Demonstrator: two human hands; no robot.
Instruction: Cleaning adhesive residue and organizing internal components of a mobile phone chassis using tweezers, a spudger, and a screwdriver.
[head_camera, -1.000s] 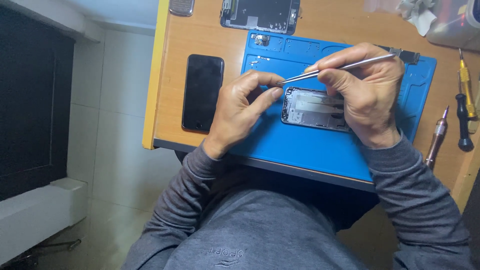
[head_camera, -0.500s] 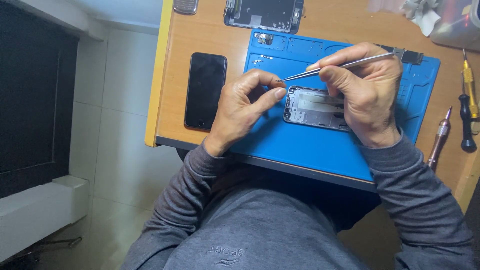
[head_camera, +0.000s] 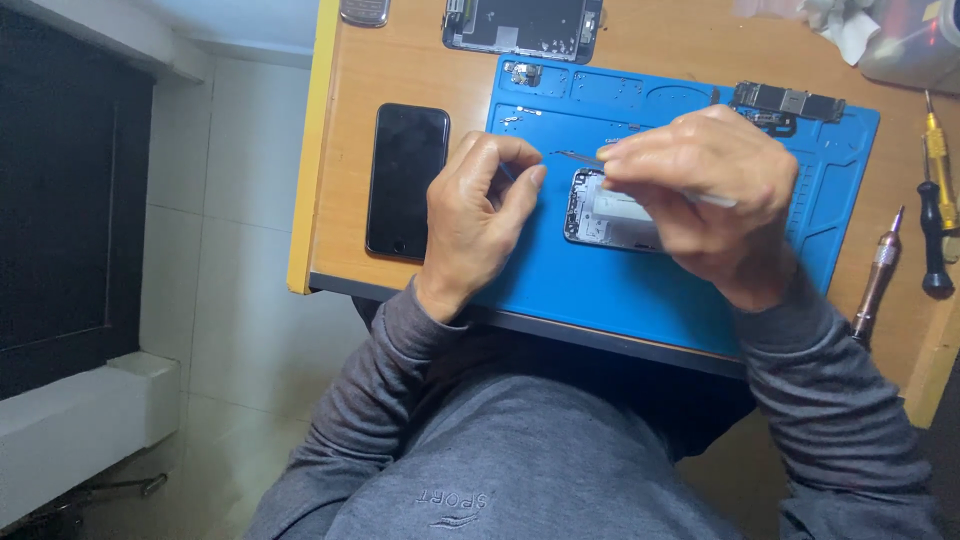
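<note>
Tweezers (head_camera: 575, 156) are pinched in the right hand (head_camera: 700, 185) above the opened phone (head_camera: 610, 215) on the blue mat (head_camera: 640, 290). At nine o'clock, the left hand (head_camera: 475, 215) is closed, fingertips together. Small parts (head_camera: 522, 73) are held in the mat's twelve o'clock compartments.

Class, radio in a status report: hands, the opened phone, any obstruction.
Right hand gripping tweezers. Left hand pinched beside opened phone on blue mat. No obstruction visible.

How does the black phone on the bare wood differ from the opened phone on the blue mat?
The black phone is closed, its dark screen whole; the opened phone has no screen, its pale insides exposed. The black phone lies upright on the wooden desk, untouched; the opened phone lies crosswise on the blue mat, partly under the right hand, which holds tweezers beside the left hand. Both lie flat.
</note>
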